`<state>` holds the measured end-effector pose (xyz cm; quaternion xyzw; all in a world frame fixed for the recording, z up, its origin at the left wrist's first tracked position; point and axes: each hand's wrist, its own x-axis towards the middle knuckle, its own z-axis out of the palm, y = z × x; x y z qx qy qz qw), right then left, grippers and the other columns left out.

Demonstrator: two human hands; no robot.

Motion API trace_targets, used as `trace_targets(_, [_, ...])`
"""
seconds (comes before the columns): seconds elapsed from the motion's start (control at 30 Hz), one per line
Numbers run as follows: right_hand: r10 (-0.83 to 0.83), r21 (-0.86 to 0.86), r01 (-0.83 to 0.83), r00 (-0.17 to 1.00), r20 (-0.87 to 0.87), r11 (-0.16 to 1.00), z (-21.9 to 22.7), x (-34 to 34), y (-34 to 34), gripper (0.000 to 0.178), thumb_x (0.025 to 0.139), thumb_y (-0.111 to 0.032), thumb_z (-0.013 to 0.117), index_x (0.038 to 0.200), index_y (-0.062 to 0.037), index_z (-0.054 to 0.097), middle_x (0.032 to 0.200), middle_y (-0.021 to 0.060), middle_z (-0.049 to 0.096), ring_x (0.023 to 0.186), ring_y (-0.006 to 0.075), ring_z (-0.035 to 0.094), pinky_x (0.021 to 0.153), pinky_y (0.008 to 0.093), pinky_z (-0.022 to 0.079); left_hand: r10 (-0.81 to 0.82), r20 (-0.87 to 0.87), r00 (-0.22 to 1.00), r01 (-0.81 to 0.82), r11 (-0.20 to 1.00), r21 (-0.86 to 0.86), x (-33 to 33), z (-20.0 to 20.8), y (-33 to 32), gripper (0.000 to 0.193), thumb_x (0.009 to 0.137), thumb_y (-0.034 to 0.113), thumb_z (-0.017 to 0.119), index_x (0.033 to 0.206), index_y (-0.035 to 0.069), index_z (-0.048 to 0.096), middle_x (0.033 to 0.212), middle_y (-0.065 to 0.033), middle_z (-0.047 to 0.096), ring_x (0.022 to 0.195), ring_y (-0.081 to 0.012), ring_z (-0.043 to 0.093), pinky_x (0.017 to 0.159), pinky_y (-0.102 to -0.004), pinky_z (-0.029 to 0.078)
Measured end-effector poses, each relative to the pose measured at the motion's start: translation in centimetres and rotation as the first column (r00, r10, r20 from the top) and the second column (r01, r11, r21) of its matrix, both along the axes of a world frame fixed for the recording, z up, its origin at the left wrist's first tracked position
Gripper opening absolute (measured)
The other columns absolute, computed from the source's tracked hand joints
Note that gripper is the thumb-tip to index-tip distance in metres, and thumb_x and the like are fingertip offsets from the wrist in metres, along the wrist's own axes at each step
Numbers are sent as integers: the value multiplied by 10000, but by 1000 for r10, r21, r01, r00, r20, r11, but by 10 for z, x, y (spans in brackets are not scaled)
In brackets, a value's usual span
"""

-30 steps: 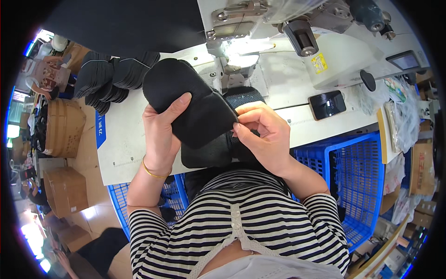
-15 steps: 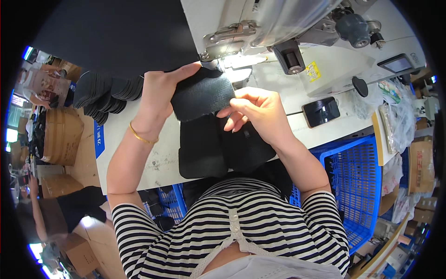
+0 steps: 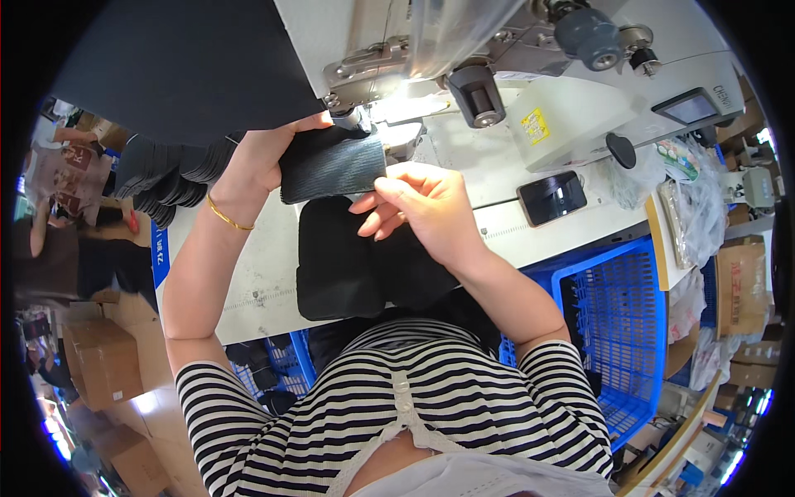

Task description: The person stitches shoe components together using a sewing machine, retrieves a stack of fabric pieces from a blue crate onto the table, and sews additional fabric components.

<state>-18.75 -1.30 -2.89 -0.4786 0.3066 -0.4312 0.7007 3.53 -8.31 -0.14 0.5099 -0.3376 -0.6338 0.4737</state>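
Note:
A small black fabric piece (image 3: 335,170) with rounded corners and a ribbed, slightly shiny face lies at the needle area of a white sewing machine (image 3: 373,70). My left hand (image 3: 267,157) holds its far left side, thumb stretched toward the presser foot (image 3: 354,118); most of its fingers are hidden behind the piece. My right hand (image 3: 422,211) pinches the near right corner between thumb and forefinger, its other fingers loosely bent. Below my hands, flat black pieces (image 3: 338,265) rest at the table's front edge. Whether the needle is in the fabric cannot be seen.
Stacks of black pieces (image 3: 157,170) sit left of my left arm. A large dark panel (image 3: 190,66) covers the far left. On the white table (image 3: 257,286) lies a phone (image 3: 552,199). A blue basket (image 3: 617,331) stands at the right. Cardboard boxes (image 3: 101,360) and another person (image 3: 50,248) appear at left.
My view has shifted, so the scene sits further left. The black piece looks flatter at its far edge, and the presser foot shows more plainly. Both hands keep their hold.

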Motion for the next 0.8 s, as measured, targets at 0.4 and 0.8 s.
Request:
trace_targets(0.4, [-66,-174,63,998,-10,983,-10,7,10,281,970,-93,543,1200,54,608,1060,133,690,965,186,678,881,305,540,386,655,649,556,346,-755,-18,-5,70,290,699,33,791,981,29,722,990,-87,678,877,-237,632,746,-327,521])
trace_targets(0.8, [60,-48,-45,913,403,998,-15,20,35,457,951,48,442,1405,73,403,1396,173,499,1310,230,476,1116,389,387,747,567,347,783,102,-613,-27,-9,81,381,600,46,669,968,-51,691,1019,-133,676,957,-279,668,766,-358,600])
